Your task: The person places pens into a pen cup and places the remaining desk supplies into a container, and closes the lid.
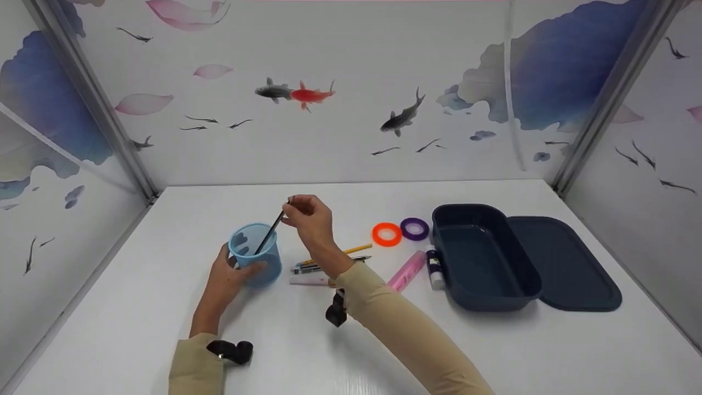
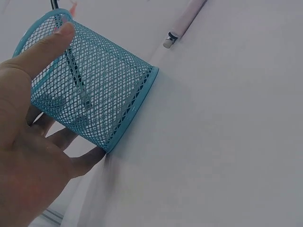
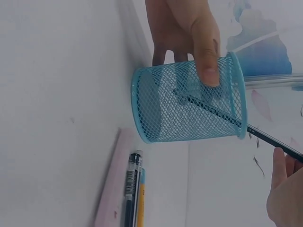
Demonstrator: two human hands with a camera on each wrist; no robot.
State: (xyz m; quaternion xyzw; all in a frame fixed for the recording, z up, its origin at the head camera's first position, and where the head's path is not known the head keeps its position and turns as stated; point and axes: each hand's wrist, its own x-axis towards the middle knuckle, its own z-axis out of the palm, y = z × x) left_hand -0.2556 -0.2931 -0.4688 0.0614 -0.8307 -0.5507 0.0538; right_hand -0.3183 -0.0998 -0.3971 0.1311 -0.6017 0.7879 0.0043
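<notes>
"How is the mesh cup [image 2: 102, 82] looking?"

"It's showing light blue wire mesh under a rounded rim, and the lower part of a dark pencil [image 1: 270, 233] is showing through its side"

"Where are they, and what are the fingers doing?"

"The cup is occupying the left part of the work area; I'm not able to tell whether its base is touching the tabletop [image 1: 285, 362]. The left hand [image 1: 227, 280] is curling its fingers round the cup, while the right hand [image 1: 312, 222] is pinching the pencil's upper end, and the pencil is slanting down through the open mouth"

"And the surface?"

"It's gleaming white and faintly glossy, with a dark blue box [image 1: 488, 302] resting at the right and a flat lid [image 1: 570, 263] lying beside it"

"The room?"

"White wall panels [image 1: 340, 49] are rising on three sides, carrying painted fish [image 1: 403, 118], pink petals [image 1: 143, 104] and blue leaf shapes [image 1: 565, 66], and metal posts [image 1: 97, 101] are lining the corners"
</notes>
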